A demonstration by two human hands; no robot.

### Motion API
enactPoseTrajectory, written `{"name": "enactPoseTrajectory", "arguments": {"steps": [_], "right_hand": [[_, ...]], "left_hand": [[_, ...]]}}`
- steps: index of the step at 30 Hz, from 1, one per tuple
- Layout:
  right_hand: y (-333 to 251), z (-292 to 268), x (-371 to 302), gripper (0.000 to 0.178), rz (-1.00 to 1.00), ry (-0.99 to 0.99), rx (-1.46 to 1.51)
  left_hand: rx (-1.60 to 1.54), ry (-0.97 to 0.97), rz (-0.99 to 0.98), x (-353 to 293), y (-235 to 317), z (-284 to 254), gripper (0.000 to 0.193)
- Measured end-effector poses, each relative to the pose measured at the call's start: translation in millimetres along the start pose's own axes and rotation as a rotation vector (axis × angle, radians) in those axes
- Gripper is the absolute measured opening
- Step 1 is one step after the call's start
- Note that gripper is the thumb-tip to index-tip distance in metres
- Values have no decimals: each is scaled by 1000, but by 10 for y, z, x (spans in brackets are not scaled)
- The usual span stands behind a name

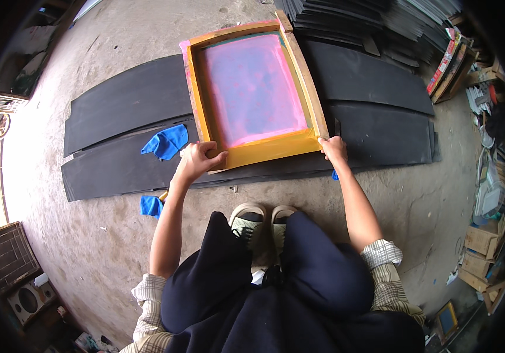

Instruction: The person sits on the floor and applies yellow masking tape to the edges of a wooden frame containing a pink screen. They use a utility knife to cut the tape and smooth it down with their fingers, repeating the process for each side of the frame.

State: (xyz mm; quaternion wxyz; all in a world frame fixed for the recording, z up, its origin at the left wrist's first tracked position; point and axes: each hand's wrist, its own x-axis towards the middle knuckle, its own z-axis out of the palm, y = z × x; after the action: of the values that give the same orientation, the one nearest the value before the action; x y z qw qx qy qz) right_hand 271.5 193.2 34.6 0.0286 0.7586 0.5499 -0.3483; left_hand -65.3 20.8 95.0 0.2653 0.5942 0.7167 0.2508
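A wooden screen printing frame (299,76) lies ahead of me, tilted a little, its mesh (252,88) bluish in the middle with a pink border. Yellow covers its near side. At the near left corner, my left hand (196,160) is closed on the frame, thumb over the edge. My right hand (333,148) pinches the near right corner. Beneath the frame are black sheets (129,94) stretching out to both sides. A blue cloth (167,141) rests on the sheets, just beyond my left hand.
Another blue cloth (151,206) lies on the concrete floor (105,247) near my left forearm. Stacked black sheets (340,23) stand at the far right. Wooden pieces and boxes (482,241) line the right side. A speaker (28,301) stands at the lower left.
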Motion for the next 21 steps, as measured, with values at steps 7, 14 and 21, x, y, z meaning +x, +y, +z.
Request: {"name": "enactPoseTrajectory", "arguments": {"steps": [7, 14, 21], "right_hand": [[96, 88, -139, 67, 41, -120, 17], [171, 134, -113, 76, 25, -105, 134], [181, 126, -126, 79, 52, -138, 117]], "left_hand": [[-50, -44, 51, -85, -2, -53, 45], [-102, -239, -58, -271, -197, -341, 46], [327, -23, -45, -508, -338, -404, 36]]}}
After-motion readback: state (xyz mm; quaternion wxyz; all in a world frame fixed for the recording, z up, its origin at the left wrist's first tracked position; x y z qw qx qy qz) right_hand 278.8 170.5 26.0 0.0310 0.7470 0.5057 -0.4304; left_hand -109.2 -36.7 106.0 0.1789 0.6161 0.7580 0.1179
